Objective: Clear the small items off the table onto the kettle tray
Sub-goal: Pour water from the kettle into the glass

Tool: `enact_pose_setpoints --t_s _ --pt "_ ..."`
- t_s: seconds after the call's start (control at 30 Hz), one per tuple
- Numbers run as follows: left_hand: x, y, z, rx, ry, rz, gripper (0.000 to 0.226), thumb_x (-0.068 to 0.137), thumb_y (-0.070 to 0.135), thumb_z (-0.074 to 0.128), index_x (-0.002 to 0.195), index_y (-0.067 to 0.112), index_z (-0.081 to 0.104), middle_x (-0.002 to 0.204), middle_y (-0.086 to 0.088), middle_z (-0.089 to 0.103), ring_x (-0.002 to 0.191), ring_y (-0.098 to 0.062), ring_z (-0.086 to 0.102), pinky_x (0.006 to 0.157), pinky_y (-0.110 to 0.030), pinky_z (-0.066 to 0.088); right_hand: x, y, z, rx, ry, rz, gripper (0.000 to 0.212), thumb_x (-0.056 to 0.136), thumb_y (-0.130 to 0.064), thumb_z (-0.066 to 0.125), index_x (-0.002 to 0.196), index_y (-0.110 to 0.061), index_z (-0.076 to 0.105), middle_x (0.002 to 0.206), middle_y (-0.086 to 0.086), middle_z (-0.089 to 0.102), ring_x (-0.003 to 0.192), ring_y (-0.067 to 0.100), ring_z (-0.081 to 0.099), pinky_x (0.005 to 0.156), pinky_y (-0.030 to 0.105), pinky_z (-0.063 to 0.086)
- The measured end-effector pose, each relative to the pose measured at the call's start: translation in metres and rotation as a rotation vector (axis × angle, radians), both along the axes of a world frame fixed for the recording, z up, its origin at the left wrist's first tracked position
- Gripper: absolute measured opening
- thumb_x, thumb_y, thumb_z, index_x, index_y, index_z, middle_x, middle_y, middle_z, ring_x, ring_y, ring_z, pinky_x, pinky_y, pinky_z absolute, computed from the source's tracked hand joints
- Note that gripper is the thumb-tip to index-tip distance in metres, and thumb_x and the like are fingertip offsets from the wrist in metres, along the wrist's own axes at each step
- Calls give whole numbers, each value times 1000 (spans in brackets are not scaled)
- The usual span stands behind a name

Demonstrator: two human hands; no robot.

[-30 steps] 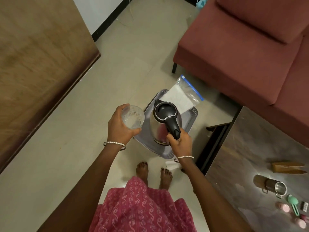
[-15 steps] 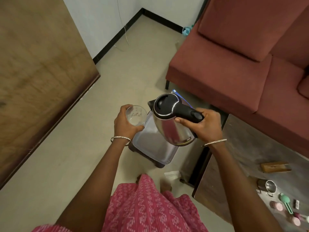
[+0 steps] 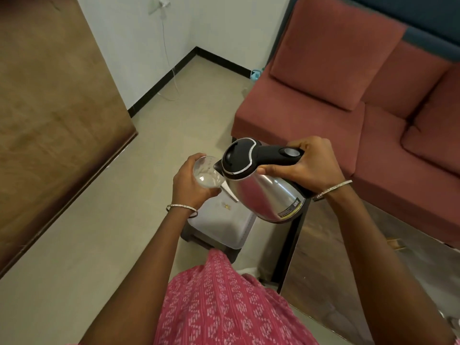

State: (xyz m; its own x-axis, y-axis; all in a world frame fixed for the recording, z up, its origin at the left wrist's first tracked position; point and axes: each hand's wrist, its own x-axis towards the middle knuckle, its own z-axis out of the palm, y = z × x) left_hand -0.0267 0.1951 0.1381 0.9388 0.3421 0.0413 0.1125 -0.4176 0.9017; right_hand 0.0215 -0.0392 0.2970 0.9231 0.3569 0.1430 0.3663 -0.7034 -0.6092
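Observation:
My right hand (image 3: 313, 168) grips the black handle of a steel kettle (image 3: 263, 192), which hangs in the air tilted to the left. Its spout touches the rim of a clear glass (image 3: 207, 174) that my left hand (image 3: 191, 188) holds upright beside it. Below both lies the grey kettle tray (image 3: 224, 225) on a dark stand on the floor. A white sheet edge shows on the tray under the kettle. The small items on the table are out of view.
A dark, glossy low table (image 3: 361, 270) runs along the right, close to the tray. A red sofa (image 3: 348, 100) stands behind it. A brown wooden panel (image 3: 49, 120) fills the left. Beige floor lies between them, with a white cable by the wall.
The kettle came up off the tray, rose higher and tilted left until its spout met the glass. The view lifted, so the table's small items slid out of sight.

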Motion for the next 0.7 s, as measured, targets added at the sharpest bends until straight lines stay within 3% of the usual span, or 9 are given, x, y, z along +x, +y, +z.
enact_pose_setpoints --t_s 0.1,0.17,0.37,0.5,0.6,0.7 --pt "-5 -4 6 -6 -21 -23 88 48 25 94 125 24 52 122 5 61 106 -11 54 89 -23 46 -6 -4 12 -23 -3 12 44 53 -62 86 48 -28 59 39 -10 51 37 3 45 39 11 27" --pt "-9 -6 7 2 -32 -34 89 48 26 94 126 24 51 124 5 60 107 -12 54 90 -24 47 -9 -6 17 -60 -9 26 44 54 -63 85 52 -25 63 40 -8 53 38 4 46 39 11 27" --pt "-17 -14 10 19 -46 -55 89 47 25 94 124 24 52 123 5 60 108 -14 54 91 -31 51 -14 -12 29 -157 -11 26 60 50 -73 78 75 -19 77 60 -2 71 57 15 66 52 34 50" --pt "-21 -20 10 32 -51 -70 87 48 25 93 125 22 51 123 3 60 106 -11 52 91 -31 51 -16 -16 31 -222 -39 39 63 49 -76 76 70 -17 75 53 1 65 50 16 57 50 37 47" --pt "-23 -25 9 30 -42 -74 87 51 27 93 126 22 50 125 1 59 105 -10 51 88 -27 49 -16 -20 32 -240 -53 43 64 49 -78 74 68 -17 74 54 2 65 53 25 61 50 40 48" --pt "-24 -29 7 31 -46 -82 87 51 28 93 126 23 50 123 2 59 104 -10 51 85 -24 48 -16 -23 33 -238 -59 50 64 48 -79 73 67 -19 74 52 -1 64 51 22 60 47 36 46"
